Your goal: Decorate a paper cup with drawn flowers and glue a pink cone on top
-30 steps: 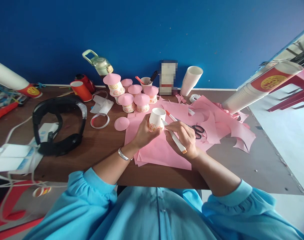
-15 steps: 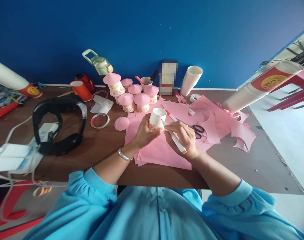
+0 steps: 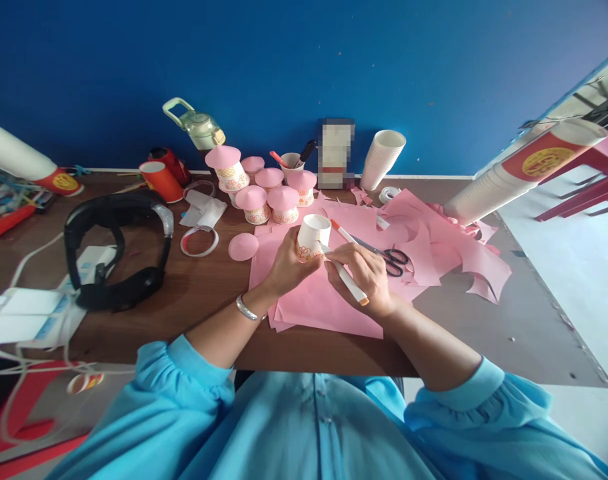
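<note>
My left hand (image 3: 290,267) is wrapped round a white paper cup (image 3: 314,232), its open mouth facing up and orange-red curls drawn along its lower side. In my right hand (image 3: 367,277) is a white marker pen (image 3: 353,285) with an orange end; its tip meets the side of the cup, partly hidden by my fingers. Both hands are over pink paper sheets (image 3: 329,312). Just beyond my right hand lie another white-and-orange marker (image 3: 343,231) and black-handled scissors (image 3: 395,261).
Behind stand several decorated cups with pink cone tops (image 3: 251,199) and a cup of pens (image 3: 293,163). A paper cup stack (image 3: 383,160) is near the wall. Pink scraps (image 3: 424,247) spread rightward. Leftward are a tape roll (image 3: 199,242) and a black headset (image 3: 121,293).
The marker and my right hand have shifted slightly left along the cup. The cup has turned or tilted a little, so more of the orange-red drawing shows.
</note>
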Available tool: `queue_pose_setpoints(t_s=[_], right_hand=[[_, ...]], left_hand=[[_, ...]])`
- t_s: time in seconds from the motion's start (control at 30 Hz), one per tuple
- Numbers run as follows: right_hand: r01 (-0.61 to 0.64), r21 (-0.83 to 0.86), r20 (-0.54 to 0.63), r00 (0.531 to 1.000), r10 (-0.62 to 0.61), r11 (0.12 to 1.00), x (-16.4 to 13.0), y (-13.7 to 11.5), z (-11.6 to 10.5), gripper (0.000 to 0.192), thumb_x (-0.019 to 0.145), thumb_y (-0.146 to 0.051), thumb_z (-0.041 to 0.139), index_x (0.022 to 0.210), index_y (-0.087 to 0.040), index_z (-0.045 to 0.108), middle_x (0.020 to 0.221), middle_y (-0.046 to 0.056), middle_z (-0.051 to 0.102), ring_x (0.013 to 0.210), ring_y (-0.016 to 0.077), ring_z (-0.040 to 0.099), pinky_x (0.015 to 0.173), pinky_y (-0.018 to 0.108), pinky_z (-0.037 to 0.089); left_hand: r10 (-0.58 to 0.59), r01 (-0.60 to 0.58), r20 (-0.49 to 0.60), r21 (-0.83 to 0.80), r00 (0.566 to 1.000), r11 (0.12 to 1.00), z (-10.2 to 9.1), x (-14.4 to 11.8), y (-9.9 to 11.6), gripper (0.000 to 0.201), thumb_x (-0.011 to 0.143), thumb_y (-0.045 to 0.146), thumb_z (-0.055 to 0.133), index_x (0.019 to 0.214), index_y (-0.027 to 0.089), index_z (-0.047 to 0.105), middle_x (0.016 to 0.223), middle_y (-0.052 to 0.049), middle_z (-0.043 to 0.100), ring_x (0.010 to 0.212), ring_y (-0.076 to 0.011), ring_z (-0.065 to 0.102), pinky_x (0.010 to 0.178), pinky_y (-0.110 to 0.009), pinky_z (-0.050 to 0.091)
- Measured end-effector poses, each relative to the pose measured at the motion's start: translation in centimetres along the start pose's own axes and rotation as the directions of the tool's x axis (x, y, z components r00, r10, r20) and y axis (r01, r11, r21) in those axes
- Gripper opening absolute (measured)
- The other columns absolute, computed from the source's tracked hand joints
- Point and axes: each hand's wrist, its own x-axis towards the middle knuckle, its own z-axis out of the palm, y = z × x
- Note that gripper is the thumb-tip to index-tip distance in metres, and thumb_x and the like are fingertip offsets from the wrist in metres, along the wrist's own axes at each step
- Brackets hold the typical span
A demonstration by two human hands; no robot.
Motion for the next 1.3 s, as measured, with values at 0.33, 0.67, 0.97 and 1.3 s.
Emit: queue_pose_setpoints(t_s=[0.33,0.67,0.97,1.3], right_hand=[[0.01,-0.019,-0.002,1.0,-0.01,1.0,0.1,-0.2,0.3,0.025,0.097,-0.008,0.062,0.112,-0.028,0.062,0.084,-0.001,0.073,0.069,0.0167,0.073,0.061,0.03,0.06],[0.035,-0.007,-0.09,0.995,-0.035,0.999,0.3,-0.1,-0.1,0.029,0.095,-0.006,0.066,0.117,-0.024,0.064,0.087,0.002,0.075,0.073,0.0181,0.073,0.065,0.031,0.063],[0.05,-0.035,-0.075,0.996,-0.053,0.998,0.4,-0.1,-0.2,0.022,0.097,-0.008,0.066,0.112,-0.023,0.061,0.085,0.002,0.073,0.072,0.0174,0.072,0.064,0.03,0.061],[0.042,-0.013,-0.073,0.996,-0.043,0.999,0.5,0.0,-0.3,0.025,0.096,-0.006,0.065,0.116,-0.022,0.062,0.086,0.003,0.074,0.072,0.0183,0.072,0.065,0.031,0.06]], left_hand=[[-0.002,0.002,0.011,-0.022,1.0,1.0,-0.1,0.1,0.0,0.048,0.081,0.043,0.081,0.117,0.023,0.056,0.116,-0.008,0.069,0.101,-0.0254,0.068,0.082,-0.039,0.059],[-0.025,0.028,0.064,-0.051,0.998,0.998,-0.1,-0.1,0.8,0.041,0.083,0.043,0.079,0.11,0.023,0.055,0.108,-0.007,0.07,0.095,-0.0238,0.069,0.076,-0.036,0.058],[-0.036,0.043,0.099,-0.073,0.994,0.996,-0.3,0.1,0.9,0.045,0.081,0.047,0.08,0.108,0.023,0.053,0.109,-0.008,0.068,0.096,-0.0263,0.067,0.077,-0.039,0.057],[-0.076,0.098,0.113,-0.204,0.991,0.974,-0.2,0.1,0.7,0.049,0.077,0.048,0.085,0.108,0.022,0.057,0.104,-0.005,0.064,0.094,-0.0233,0.061,0.081,-0.037,0.053]])
